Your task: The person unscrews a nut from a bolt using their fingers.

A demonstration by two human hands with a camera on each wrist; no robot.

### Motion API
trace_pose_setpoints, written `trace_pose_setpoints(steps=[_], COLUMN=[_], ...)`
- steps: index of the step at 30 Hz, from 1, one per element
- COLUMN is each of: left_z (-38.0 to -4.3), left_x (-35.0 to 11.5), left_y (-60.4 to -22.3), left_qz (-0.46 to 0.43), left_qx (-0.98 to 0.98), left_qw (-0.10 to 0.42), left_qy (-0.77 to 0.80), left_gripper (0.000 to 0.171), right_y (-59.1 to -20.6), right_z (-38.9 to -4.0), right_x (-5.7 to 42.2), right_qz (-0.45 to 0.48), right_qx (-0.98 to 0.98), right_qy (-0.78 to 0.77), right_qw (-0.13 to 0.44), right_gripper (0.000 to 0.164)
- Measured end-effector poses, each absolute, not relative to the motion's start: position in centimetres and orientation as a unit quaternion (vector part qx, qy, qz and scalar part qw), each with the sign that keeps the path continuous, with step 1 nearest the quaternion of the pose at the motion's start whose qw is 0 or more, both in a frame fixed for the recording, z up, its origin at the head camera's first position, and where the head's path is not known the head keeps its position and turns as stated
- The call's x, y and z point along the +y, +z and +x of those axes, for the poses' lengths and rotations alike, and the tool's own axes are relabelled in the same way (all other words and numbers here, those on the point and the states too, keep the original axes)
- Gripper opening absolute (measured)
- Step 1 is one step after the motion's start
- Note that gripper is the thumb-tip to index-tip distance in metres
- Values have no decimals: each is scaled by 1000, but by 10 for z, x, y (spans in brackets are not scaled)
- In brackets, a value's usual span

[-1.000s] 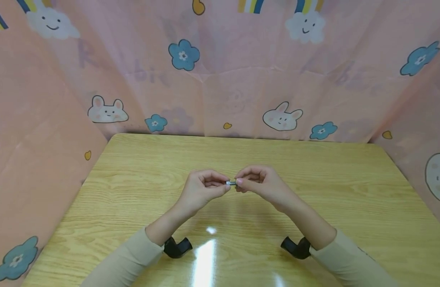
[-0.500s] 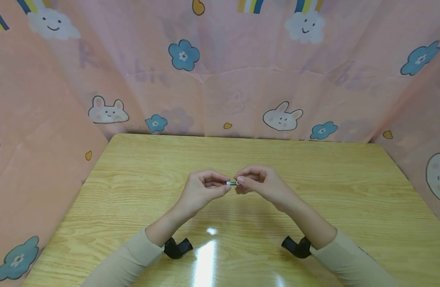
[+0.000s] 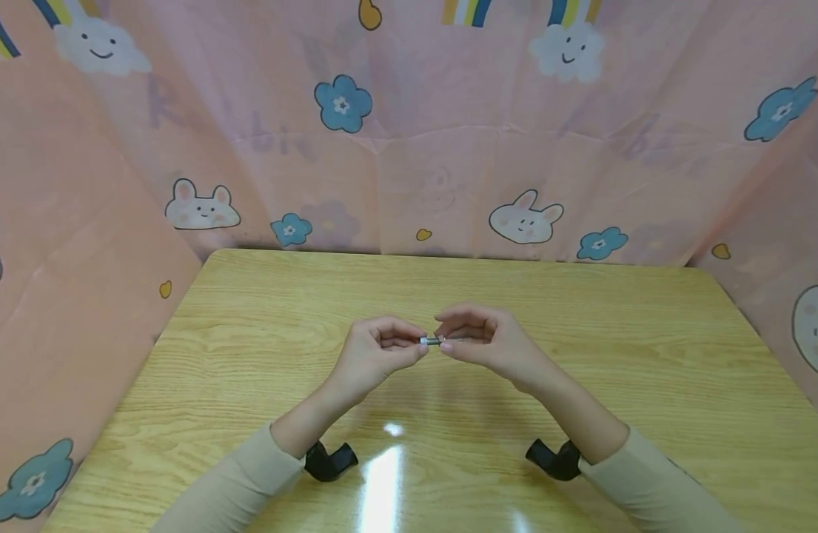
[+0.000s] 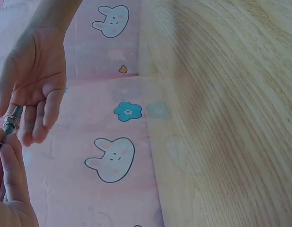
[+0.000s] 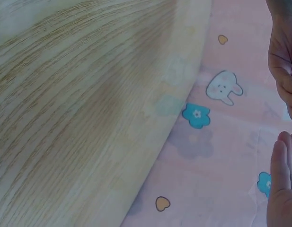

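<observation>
A small metal bolt point(image 3: 433, 341) lies level between the hands, over the table. My left hand point(image 3: 371, 355) pinches one end of it between thumb and fingertips. On its threaded shank sits a nut point(image 4: 12, 122), clearer in the left wrist view, where the bolt's free end point(image 4: 18, 111) points at the other palm. My right hand point(image 3: 485, 337) is around that free end, forefinger lifted away and thumb tip close beside the nut. The left wrist view shows that right hand point(image 4: 39, 78) with its fingers parted. In the right wrist view the bolt is out of sight.
The hands are above a wood-grain table point(image 3: 302, 289) with light glare near the front. A pink printed cloth point(image 3: 415, 170) hangs behind the table and along both sides. Black wrist cameras point(image 3: 330, 462) are under the sleeves.
My right thumb and forefinger have spread apart from the nut, the forefinger rising and the thumb dropping slightly. My left hand and the bolt have stayed in place.
</observation>
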State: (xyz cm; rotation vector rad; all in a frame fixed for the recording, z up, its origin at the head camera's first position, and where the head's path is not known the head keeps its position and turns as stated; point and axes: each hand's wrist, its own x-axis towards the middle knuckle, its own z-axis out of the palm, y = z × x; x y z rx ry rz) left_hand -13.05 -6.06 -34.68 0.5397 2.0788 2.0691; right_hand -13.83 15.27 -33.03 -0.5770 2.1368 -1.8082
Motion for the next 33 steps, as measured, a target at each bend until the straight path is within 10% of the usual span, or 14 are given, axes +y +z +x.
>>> trace_pose_setpoints(steps=[33], left_z=[-130], left_x=[-61], left_y=[-349], left_qz=[183], left_qx=[696], left_qw=[74], left_qy=[691], left_gripper=[15], right_y=[-326], right_z=[-135], right_x=[150], right_qz=[-190], right_qx=[746], right_qy=[-620], right_qw=[152], right_gripper=[26])
